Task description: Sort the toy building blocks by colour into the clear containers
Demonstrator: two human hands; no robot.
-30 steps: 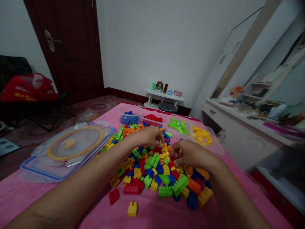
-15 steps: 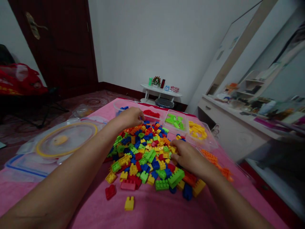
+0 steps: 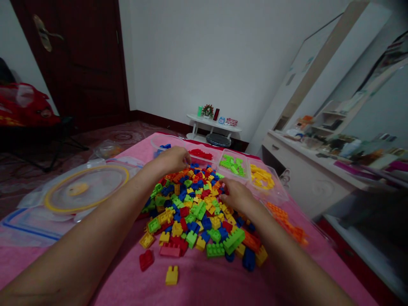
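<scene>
A big heap of toy building bricks (image 3: 194,208) in red, blue, green, yellow and orange lies on a pink cloth (image 3: 127,272). My left hand (image 3: 175,160) is over the far left side of the heap, fingers curled down and together; whatever they hold is hidden. At the heap's right side, my right hand (image 3: 237,194) reaches in among the bricks, with thumb and fingers apart. Behind the heap are clear boxes of sorted bricks: blue bricks (image 3: 163,148), red bricks (image 3: 200,154), green bricks (image 3: 233,165) and yellow bricks (image 3: 262,177). Orange bricks (image 3: 285,221) lie to the right.
Clear plastic lids, one with a yellow ring (image 3: 49,206) and one with a blue edge (image 3: 28,229), lie on the left. Near the front edge sit a loose yellow brick (image 3: 171,276) and a red brick (image 3: 146,260). A white dresser (image 3: 306,178) stands to the right.
My right hand has moved left and farther away across the heap, with its thumb and fingers still apart. My left hand stays nearly in place. The view has shifted slightly.
</scene>
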